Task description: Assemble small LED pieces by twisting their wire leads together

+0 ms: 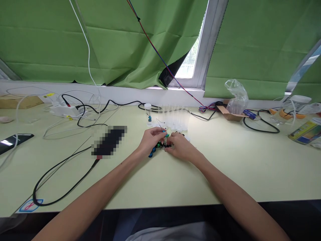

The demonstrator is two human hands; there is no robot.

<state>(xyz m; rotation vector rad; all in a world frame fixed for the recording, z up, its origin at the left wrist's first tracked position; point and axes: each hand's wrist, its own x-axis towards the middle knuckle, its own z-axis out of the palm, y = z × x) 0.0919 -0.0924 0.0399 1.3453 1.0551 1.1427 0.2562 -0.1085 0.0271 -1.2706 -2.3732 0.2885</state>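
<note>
Near the middle of the table, my left hand (149, 139) pinches a small blue-and-green part (165, 134) with a thin wire sticking up from it. My right hand (181, 146) is bent close beside it, its fingers closed among dark little pieces; what they grip is hidden. Beneath both hands lies a small pile of shiny green (158, 144) and blue parts (151, 154), too small to name. Behind the hands stand several clear tubes (175, 117). To their left a white-capped clear tube (147, 113) has a blue piece inside.
A blurred dark device (109, 142) with a black cable lies to the left, near a phone (17, 140). Behind are a white power strip (64, 110) and tangled cords. On the right stand a small cardboard box (232, 115) with a plastic bag and a yellow-labelled jar (306, 132).
</note>
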